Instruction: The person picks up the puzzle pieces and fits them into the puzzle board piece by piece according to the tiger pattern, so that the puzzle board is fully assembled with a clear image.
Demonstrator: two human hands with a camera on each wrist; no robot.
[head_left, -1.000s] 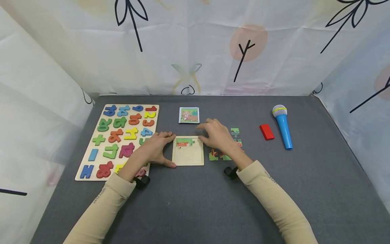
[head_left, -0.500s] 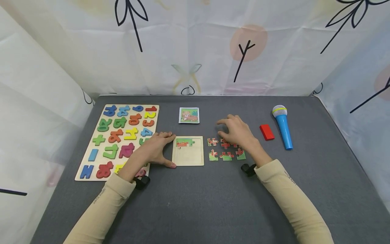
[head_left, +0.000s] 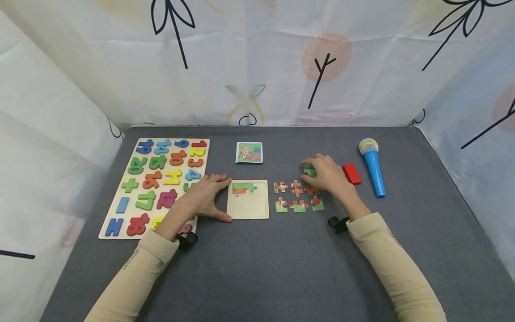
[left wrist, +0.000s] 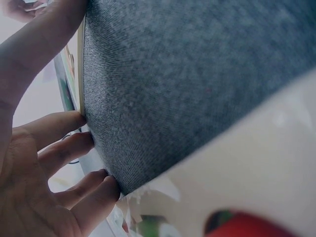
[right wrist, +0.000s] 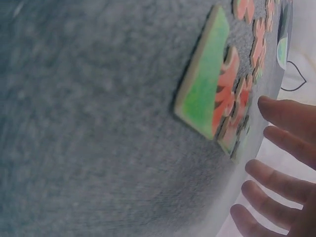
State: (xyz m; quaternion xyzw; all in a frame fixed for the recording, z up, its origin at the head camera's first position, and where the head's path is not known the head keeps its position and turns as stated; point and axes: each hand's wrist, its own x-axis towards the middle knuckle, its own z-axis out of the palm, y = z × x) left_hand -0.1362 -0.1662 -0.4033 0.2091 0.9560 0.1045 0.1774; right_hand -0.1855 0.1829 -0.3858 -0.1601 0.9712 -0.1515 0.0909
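In the head view my left hand (head_left: 201, 195) rests at the left edge of a shallow wooden puzzle tray (head_left: 248, 206), thumb at its near corner and fingertips at its far corner. Joined green-and-red jigsaw pieces (head_left: 242, 188) lie in the tray's upper left. My right hand (head_left: 327, 173) is over the loose pieces, thumb and index finger apart on either side of a green jigsaw piece (head_left: 309, 172) on the table. The right wrist view shows the right fingers (right wrist: 284, 140) spread, beyond a green-edged piece (right wrist: 202, 74). Several red-and-green pieces (head_left: 298, 206) lie beneath and nearer than that hand.
A wooden number board (head_left: 105, 223) stands left, partly under the left forearm. A square picture card (head_left: 249, 153) lies behind the tray. Right of the right hand are a red block (head_left: 352, 174) and a blue toy microphone (head_left: 375, 172). White printed cloth walls surround the grey table.
My right hand has moved right, away from the tray, over the loose jigsaw pieces to the green one at the back. The left hand stays at the tray's edge.
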